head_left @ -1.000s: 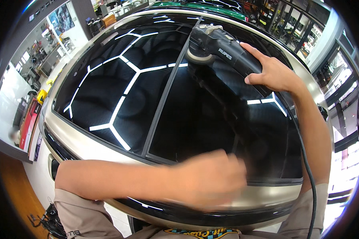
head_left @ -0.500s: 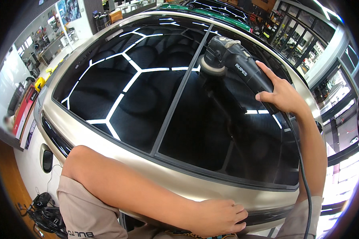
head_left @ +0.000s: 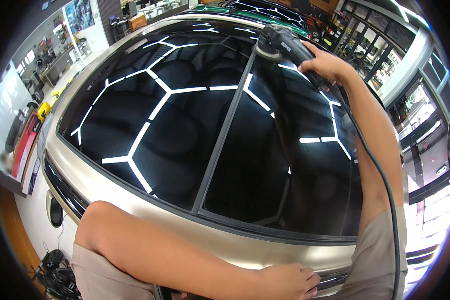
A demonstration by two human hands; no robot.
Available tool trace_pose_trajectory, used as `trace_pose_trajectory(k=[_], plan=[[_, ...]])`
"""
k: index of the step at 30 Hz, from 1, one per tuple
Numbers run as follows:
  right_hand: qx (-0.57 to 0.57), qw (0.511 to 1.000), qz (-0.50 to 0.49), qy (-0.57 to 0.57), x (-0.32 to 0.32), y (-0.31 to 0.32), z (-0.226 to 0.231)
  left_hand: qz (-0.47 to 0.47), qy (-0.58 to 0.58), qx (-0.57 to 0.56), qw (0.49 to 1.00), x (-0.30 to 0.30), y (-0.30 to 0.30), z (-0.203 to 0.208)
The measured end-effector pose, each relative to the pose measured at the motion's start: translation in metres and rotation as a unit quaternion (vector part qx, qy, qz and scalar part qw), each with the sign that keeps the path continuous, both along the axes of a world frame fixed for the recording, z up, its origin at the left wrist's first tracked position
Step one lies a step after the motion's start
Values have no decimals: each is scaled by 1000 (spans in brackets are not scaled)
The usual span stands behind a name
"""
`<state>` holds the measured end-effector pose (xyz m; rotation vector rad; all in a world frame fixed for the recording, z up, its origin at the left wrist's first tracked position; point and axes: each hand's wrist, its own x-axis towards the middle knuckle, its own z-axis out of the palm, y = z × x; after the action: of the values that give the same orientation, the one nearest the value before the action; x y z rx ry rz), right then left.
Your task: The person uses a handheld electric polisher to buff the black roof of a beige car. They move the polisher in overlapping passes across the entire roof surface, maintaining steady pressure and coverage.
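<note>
My right hand is wrapped round the body of a black car polisher, arm stretched far forward. The polisher's round pad is down at the far end of the dark glass roof panel, close beside the dark dividing strip. A black power cord runs from the tool back along my right forearm. My left hand rests low at the near edge of the gold car roof, its fingers curled in. What lies under those fingers, if anything, is hidden.
The glass mirrors hexagonal ceiling lights. Beyond the roof stands a green car. A door mirror juts out at the left, with black equipment on the floor below it. Glass-fronted cabinets line the far right.
My right hand has carried the polisher farther away along the glass, up to the roof's far end. My left hand sits slightly lower and more to the right in view, still curled.
</note>
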<state>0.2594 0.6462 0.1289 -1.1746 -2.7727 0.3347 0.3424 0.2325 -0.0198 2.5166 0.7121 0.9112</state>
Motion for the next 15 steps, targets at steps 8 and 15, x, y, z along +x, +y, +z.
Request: trace_pose_trajectory(k=[8,15], plan=[[2,998,-67,14,-32,42,-5,17,-14,-8,1000,-4,-5,11],[-17,996,-82,21,-34,46,-8,18,11,-27,999,-11,-7,17]])
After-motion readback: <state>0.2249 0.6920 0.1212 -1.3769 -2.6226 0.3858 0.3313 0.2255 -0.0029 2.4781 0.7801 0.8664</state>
